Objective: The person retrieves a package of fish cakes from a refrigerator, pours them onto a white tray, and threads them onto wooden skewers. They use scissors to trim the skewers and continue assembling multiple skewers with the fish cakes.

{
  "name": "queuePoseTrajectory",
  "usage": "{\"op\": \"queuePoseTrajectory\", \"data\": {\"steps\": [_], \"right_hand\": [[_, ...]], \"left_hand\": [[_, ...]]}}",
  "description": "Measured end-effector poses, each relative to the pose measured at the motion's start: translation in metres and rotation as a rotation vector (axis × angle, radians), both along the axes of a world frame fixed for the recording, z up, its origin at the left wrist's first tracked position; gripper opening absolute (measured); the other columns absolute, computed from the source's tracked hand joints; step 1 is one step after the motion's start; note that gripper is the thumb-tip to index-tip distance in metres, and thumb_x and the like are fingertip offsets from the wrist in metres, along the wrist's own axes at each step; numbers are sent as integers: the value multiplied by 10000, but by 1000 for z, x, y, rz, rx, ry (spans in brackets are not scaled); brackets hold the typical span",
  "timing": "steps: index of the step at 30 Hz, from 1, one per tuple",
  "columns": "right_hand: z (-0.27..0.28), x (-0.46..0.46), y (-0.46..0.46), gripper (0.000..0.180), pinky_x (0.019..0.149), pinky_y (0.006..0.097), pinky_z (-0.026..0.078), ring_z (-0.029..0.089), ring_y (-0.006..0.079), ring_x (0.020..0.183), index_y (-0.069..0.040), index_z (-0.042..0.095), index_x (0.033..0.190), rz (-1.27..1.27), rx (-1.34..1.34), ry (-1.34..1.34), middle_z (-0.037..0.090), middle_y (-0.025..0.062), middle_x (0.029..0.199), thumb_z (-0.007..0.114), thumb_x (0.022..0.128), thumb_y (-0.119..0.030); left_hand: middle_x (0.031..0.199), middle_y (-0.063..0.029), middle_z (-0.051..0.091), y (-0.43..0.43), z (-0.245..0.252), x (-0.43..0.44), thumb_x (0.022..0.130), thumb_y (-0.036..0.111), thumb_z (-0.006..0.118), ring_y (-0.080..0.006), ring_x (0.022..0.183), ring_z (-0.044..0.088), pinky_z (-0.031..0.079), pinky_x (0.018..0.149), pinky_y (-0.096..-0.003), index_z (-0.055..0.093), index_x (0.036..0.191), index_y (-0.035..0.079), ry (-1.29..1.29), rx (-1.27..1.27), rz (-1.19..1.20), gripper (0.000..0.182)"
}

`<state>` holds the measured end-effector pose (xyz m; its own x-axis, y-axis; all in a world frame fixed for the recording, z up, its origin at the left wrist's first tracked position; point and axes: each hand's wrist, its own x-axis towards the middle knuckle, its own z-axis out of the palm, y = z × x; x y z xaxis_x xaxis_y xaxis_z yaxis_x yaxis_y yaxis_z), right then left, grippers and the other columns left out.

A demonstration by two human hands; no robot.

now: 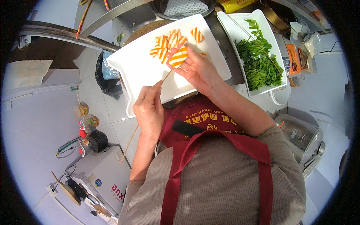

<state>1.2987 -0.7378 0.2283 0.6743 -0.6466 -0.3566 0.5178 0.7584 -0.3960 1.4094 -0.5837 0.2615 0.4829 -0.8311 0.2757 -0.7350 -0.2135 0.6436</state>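
Note:
My left hand grips a long thin wooden skewer, whose lower end slants down past my wrist. In my right hand is an orange-and-white striped food piece, perhaps surimi, resting on the fingers. The skewer's upper end meets the lower edge of this piece; how far it goes in, I cannot tell. Just beyond, several like pieces lie clustered on a white plastic tray. One separate striped piece sits to their right. Part of another orange piece shows behind my right hand.
A second white tray at right holds cut leafy greens, with thin sticks lying across it. Beyond it are a scale and scissors. A black-lined bin stands left; a metal rail runs above it.

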Motion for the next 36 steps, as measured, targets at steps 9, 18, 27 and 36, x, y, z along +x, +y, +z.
{"op": "queuePoseTrajectory", "data": {"steps": [9,18,27,36], "right_hand": [[-2,-1,9,419,1199,512,412,501,266,1375,-60,414,1456,60,-3,-38,504,126,1437,398,1131,-325],[-6,-2,17,451,1183,525,426,481,294,1401,-39,372,1488,87,-25,-33,470,152,1486,414,1128,-307],[-15,-1,24,443,1171,542,435,498,296,1381,-47,378,1490,51,-1,-7,476,149,1479,422,1127,-297],[-47,-22,-16,474,1038,329,513,595,229,1286,-6,509,1435,52,-507,371,592,142,1381,627,1006,-170]], "left_hand": [[772,-135,593,-4,-8,-2,893,-92,672,-270,641,606,502,619,-366,755,1104,20,64,-46,-7,253],[764,-136,589,-7,-12,-4,891,-98,667,-258,641,602,500,621,-354,758,1109,13,107,-47,-14,261],[762,-141,598,-6,-15,-4,878,-116,657,-261,640,614,506,629,-357,758,1098,9,103,-32,-4,272],[789,-120,674,2,-39,31,927,19,694,-220,654,645,508,619,-328,778,1093,43,69,210,-67,187]]}}
